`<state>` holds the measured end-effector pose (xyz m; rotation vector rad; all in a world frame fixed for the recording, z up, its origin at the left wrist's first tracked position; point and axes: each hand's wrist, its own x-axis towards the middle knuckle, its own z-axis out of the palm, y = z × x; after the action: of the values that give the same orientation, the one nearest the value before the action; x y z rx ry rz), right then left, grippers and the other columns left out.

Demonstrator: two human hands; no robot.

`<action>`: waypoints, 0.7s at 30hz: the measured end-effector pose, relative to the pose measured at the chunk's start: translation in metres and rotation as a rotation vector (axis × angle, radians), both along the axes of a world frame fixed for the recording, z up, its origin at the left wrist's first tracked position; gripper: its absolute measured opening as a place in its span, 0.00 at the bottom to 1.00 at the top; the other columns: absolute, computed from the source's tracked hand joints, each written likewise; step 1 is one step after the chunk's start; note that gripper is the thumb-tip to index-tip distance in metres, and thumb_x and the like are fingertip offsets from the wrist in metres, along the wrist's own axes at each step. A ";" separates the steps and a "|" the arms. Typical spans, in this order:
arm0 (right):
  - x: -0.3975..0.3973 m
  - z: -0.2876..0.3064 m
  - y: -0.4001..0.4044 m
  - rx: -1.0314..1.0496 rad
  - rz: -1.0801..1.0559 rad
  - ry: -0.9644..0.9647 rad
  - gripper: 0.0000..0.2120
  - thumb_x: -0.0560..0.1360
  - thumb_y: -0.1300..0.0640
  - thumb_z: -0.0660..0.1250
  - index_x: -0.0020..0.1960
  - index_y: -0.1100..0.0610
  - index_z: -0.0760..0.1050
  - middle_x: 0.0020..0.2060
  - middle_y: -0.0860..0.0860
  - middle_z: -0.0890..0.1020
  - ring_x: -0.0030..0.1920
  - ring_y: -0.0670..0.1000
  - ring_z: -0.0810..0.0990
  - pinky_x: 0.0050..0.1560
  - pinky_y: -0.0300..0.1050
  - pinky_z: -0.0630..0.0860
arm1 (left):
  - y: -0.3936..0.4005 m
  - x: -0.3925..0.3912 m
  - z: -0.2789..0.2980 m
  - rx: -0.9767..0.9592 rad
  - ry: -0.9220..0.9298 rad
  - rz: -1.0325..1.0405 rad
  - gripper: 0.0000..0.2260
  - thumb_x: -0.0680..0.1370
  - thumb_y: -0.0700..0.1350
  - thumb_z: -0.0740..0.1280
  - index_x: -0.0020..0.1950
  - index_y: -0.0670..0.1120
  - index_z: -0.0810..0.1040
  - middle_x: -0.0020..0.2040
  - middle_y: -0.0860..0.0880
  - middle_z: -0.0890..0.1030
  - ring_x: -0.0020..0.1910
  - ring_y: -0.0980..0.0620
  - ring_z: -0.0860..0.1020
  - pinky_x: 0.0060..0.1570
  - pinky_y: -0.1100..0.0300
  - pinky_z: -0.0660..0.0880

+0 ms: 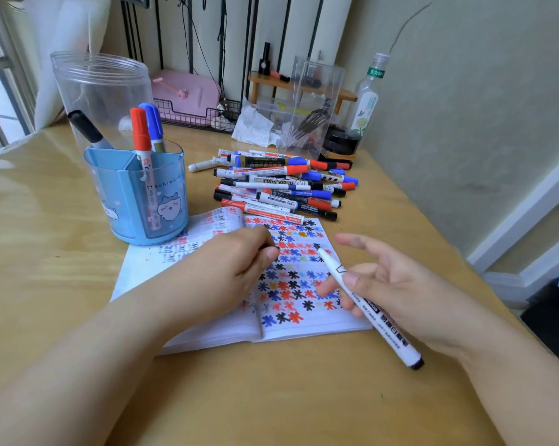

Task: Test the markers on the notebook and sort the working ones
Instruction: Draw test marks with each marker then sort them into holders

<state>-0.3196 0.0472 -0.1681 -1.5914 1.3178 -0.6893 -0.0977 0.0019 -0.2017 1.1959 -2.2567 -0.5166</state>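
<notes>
Over notebook (291, 326): right hand (397, 284) pinches uncapped marker (365, 300); left hand (239, 255) curled, contents hidden.

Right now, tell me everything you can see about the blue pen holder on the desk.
The blue pen holder is a translucent light-blue plastic cup, upright on the wooden desk at the left, just behind the open notebook; whether they touch is unclear. Inner walls split it into compartments. Its front shows a cartoon cat and lettering. Three capped markers stand in it: a black-capped marker leaning left, a red-capped marker and a blue-capped marker. Neither hand touches it.
</notes>
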 end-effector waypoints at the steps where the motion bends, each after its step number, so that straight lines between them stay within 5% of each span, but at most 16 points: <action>1: 0.001 -0.003 0.002 0.001 -0.031 -0.093 0.16 0.78 0.62 0.60 0.62 0.47 0.66 0.43 0.54 0.85 0.35 0.45 0.77 0.38 0.36 0.75 | 0.000 -0.001 -0.001 -0.008 -0.015 -0.015 0.05 0.80 0.50 0.55 0.48 0.52 0.68 0.40 0.57 0.72 0.38 0.60 0.70 0.38 0.69 0.66; 6: 0.008 -0.022 0.005 0.182 -0.175 -0.644 0.08 0.70 0.60 0.63 0.43 0.59 0.81 0.42 0.63 0.84 0.30 0.47 0.78 0.31 0.35 0.76 | 0.002 -0.002 -0.007 -0.022 -0.050 -0.031 0.04 0.79 0.49 0.60 0.52 0.51 0.69 0.46 0.52 0.79 0.44 0.52 0.74 0.45 0.57 0.70; 10: 0.005 -0.036 0.004 0.264 -0.050 -0.917 0.14 0.60 0.63 0.74 0.46 0.59 0.83 0.39 0.62 0.82 0.32 0.49 0.79 0.33 0.37 0.78 | 0.003 -0.006 -0.011 -0.046 -0.027 -0.077 0.04 0.80 0.49 0.57 0.51 0.50 0.67 0.44 0.52 0.77 0.41 0.53 0.71 0.43 0.56 0.67; 15: 0.008 -0.045 0.005 0.164 -0.079 -0.754 0.21 0.58 0.46 0.80 0.43 0.52 0.75 0.28 0.53 0.75 0.26 0.47 0.68 0.27 0.35 0.68 | 0.004 -0.008 -0.016 -0.095 -0.009 -0.124 0.06 0.80 0.53 0.55 0.51 0.52 0.65 0.40 0.53 0.75 0.40 0.53 0.70 0.41 0.56 0.68; 18: 0.014 -0.046 0.005 -0.051 -0.249 -0.387 0.15 0.63 0.38 0.67 0.38 0.49 0.73 0.22 0.51 0.72 0.24 0.46 0.63 0.26 0.34 0.63 | 0.004 -0.010 -0.018 -0.148 -0.011 -0.138 0.09 0.77 0.56 0.51 0.50 0.53 0.64 0.41 0.51 0.76 0.39 0.53 0.69 0.41 0.56 0.67; 21: 0.020 -0.044 0.007 -0.182 -0.320 -0.231 0.17 0.66 0.38 0.59 0.38 0.53 0.74 0.21 0.51 0.71 0.23 0.44 0.65 0.26 0.33 0.64 | 0.004 -0.012 -0.021 -0.180 -0.047 -0.142 0.09 0.76 0.57 0.49 0.48 0.53 0.63 0.39 0.51 0.73 0.40 0.50 0.69 0.38 0.60 0.66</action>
<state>-0.2996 0.0546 -0.2118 -1.4017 1.3788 -1.1836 -0.1096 0.0058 -0.2225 0.9729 -2.3833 -0.3320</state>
